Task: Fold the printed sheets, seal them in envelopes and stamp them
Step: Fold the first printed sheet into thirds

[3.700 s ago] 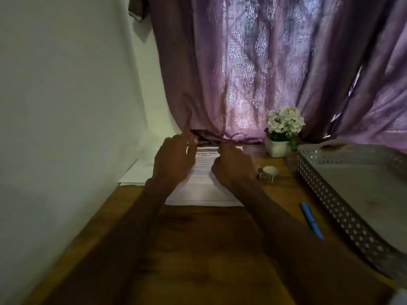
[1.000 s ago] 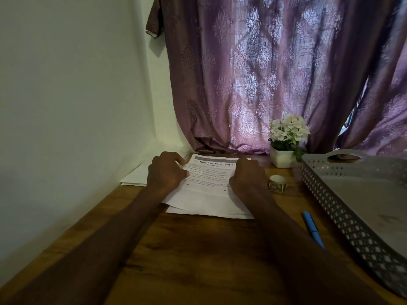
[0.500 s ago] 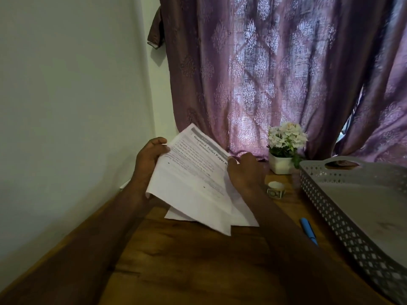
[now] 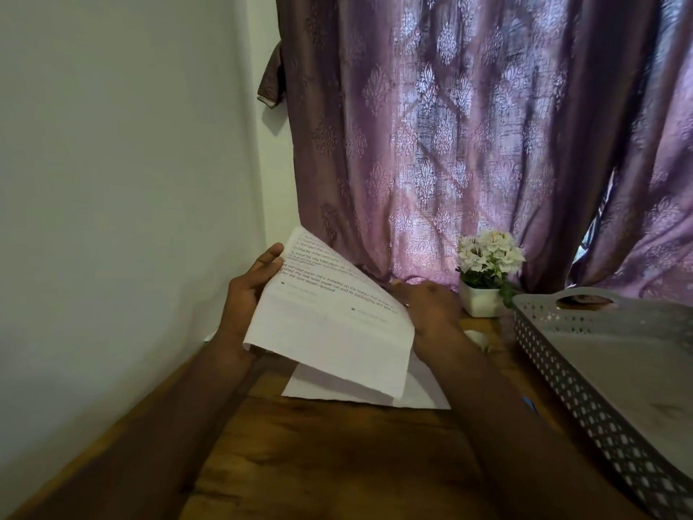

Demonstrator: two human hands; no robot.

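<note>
I hold a white printed sheet above the wooden table, tilted, its far part bent over toward me. My left hand grips its left edge, thumb on the printed face. My right hand grips the right edge near the bend. Under it more white paper lies flat on the table. Whether that paper includes envelopes cannot be told.
A grey perforated tray stands at the right. A white pot of white flowers sits by the purple curtain. A small tape roll and a blue pen peek out beside my right forearm. A white wall closes the left side.
The sheet was flat on the pile a second ago. Both hands lifted it off the table, and its top part now bends over toward me.
</note>
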